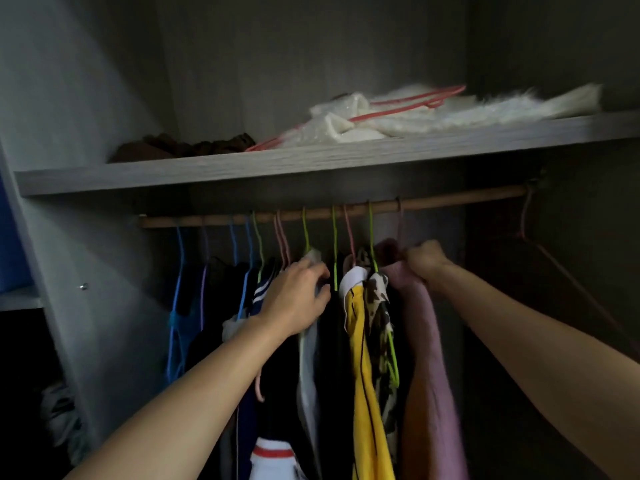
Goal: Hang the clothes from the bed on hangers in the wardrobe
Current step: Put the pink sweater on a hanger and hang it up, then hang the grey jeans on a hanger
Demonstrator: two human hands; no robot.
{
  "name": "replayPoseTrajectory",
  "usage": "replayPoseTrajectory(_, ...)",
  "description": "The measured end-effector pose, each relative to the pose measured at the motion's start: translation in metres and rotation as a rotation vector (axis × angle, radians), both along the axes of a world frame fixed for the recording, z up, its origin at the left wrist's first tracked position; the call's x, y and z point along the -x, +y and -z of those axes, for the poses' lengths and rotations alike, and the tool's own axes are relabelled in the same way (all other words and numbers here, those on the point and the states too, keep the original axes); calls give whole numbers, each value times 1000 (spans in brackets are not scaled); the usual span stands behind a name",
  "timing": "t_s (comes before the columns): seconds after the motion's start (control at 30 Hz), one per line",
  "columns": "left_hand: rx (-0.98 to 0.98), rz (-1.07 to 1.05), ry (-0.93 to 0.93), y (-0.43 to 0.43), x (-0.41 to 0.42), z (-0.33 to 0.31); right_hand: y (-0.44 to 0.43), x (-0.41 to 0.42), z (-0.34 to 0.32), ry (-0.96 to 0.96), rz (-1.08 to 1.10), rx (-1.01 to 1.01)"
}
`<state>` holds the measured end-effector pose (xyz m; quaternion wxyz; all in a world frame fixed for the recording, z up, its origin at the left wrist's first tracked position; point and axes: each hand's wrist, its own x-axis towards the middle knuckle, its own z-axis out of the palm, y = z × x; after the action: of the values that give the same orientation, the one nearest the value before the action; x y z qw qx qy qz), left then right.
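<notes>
Both forearms reach up from the near edge into the wardrobe, and from my seat they frame the row of hanging clothes. My left hand (294, 299) is at the middle of the row, its fingers bent against the top of a grey garment (308, 368), close to a green hanger (335, 244); I cannot tell whether it is pinching the cloth or only pressing on it. My right hand (427, 263) is curled tight round the shoulder of the pink garment (429, 358), bunching the fabric in its fist. That pink garment hangs at the right end of the row, under a pale pink hanger (400, 223) hooked over the wooden rod (450, 201). Just left of it, touching, hang a patterned garment (379, 299) and a yellow garment (363, 375) with a white collar. Further left I see dark clothes on blue hangers (180, 258). Well to the right, an empty pink hanger (554, 258) hangs by the rod's end.

Above the rod runs a grey shelf (242, 168). On it lie a white furry item (485, 105) with red hangers (408, 103) on top, and to the left a heap of brown cloth (183, 147).
</notes>
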<state>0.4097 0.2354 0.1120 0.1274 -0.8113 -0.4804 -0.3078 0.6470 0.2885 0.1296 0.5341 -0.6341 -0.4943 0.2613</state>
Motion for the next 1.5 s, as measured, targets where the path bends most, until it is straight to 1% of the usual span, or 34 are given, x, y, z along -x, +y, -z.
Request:
replayPoseTrajectory(0.07, -57, 44, -6, 13, -5, -3, -1, -7, 2, 11, -46, -11)
replayPoseTrajectory(0.1, -84, 64, -16, 18, -10, -5, -3, -13, 1, -34, -27, -26)
replayPoseTrajectory(0.13, -106, 89, -37, 21, -17, -6, -7, -21, -1, -143, 53, -38)
replayPoseTrajectory(0.2, -148, 160, -67, 24, -35, -8, -20, -40, -8, -442, 317, -89)
replayPoseTrajectory(0.23, -151, 203, -60, 23, -45, -9, -26, -50, -12, -583, 449, -145)
replayPoseTrajectory(0.3, -138, 281, -2, 22, -67, -12, -38, -76, -19, -813, 625, -233)
replayPoseTrajectory(0.33, -139, 307, 35, 21, -77, -13, -40, -91, -18, -889, 688, -213)
replayPoseTrajectory(0.37, -139, 327, 68, 20, -86, -14, -42, -106, -17, -934, 723, -139)
replayPoseTrajectory(0.4, -130, 344, 98, 21, -94, -13, -44, -118, -14, -931, 728, -30)
replayPoseTrajectory(0.47, -90, 367, 164, 25, -106, -9, -45, -137, -4, -799, 680, 189)
replayPoseTrajectory(0.5, -57, 377, 185, 28, -110, -6, -46, -143, 2, -734, 646, 263)
replayPoseTrajectory(0.53, -15, 390, 187, 32, -112, -3, -45, -148, 7, -687, 609, 289)
replayPoseTrajectory(0.6, 52, 414, 163, 38, -112, 0, -42, -154, 12, -583, 572, 211)
replayPoseTrajectory(0.67, 61, 418, 146, 40, -110, 2, -38, -157, 4, -477, 555, 107)
replayPoseTrajectory(0.73, 56, 416, 145, 39, -109, 4, -38, -154, -10, -398, 545, 47)
replayPoseTrajectory(0.83, 32, 412, 131, 41, -108, 7, -48, -145, -17, -351, 508, -53)
replayPoseTrajectory(0.9, 1, 396, 105, 43, -111, 9, -68, -136, -4, -322, 461, -97)
replayPoseTrajectory(0.97, -65, 365, 78, 41, -119, 14, -97, -125, 21, -337, 438, -112)
replayPoseTrajectory(1.03, -111, 346, 35, 33, -129, 19, -129, -119, 49, -387, 439, -76)
replayPoseTrajectory(1.1, -146, 333, 17, 18, -139, 22, -165, -119, 77, -393, 462, 35)
replayPoseTrajectory(1.23, -222, 365, 55, -27, -164, 24, -240, -132, 116, -398, 468, 203)
replayPoseTrajectory(1.3, -182, 440, 86, -55, -182, 30, -276, -143, 128, -450, 421, 255)
replayPoseTrajectory(1.37, -100, 523, 86, -87, -203, 42, -316, -157, 137, -516, 379, 308)
replayPoseTrajectory(1.5, 28, 623, 70, -161, -247, 84, -418, -191, 157, -570, 350, 394)
